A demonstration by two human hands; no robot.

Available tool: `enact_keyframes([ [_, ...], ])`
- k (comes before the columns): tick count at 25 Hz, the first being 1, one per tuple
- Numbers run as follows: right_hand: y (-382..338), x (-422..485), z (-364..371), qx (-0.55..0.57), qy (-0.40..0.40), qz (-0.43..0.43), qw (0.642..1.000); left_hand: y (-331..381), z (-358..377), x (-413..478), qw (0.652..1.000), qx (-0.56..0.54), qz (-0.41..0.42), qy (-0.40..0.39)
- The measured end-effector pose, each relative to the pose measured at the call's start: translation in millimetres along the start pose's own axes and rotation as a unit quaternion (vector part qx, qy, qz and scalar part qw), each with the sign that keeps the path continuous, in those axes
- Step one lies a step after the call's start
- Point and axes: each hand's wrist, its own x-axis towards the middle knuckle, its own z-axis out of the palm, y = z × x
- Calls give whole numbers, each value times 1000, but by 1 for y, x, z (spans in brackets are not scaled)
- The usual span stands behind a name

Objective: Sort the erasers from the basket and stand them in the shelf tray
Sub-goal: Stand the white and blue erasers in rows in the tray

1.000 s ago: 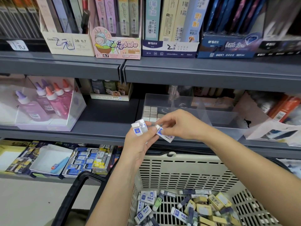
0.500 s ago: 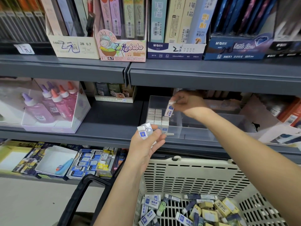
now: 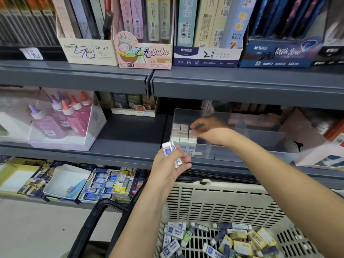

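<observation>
A clear plastic shelf tray [image 3: 247,135] sits on the middle shelf, with white erasers [image 3: 180,132] standing in neat columns at its left end. My right hand [image 3: 208,129] reaches into the tray and pinches the top of a white eraser [image 3: 192,132] at the back of the third column. In front of the tray, my left hand [image 3: 168,167] holds a few white-and-blue erasers [image 3: 170,152]. Below, the beige basket [image 3: 223,200] holds several loose erasers [image 3: 219,241], blue-white and yellow.
A box of pink and purple glue bottles [image 3: 61,120] stands on the left of the same shelf. Pencil-lead boxes [image 3: 145,51] line the shelf above. A lower shelf holds a box of more erasers [image 3: 100,185]. The basket's black handle [image 3: 89,226] juts out left.
My right hand took one eraser from beside my left hand, carried it up into the tray and lowered it onto the third column. My left hand stayed put with its erasers.
</observation>
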Motion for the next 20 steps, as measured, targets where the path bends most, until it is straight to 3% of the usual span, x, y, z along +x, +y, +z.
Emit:
enact_keyframes([
  [5, -6, -34, -2, 96, 78, -55, 991, -1, 2, -6, 998, 31, 24, -44],
  [9, -12, -63, 5, 149, 28, -97, 984, -5, 4, -10, 996, 50, 29, -74],
  [20, -6, -78, -3, 259, 28, -49, 964, -7, 3, -13, 994, 58, 34, -88],
])
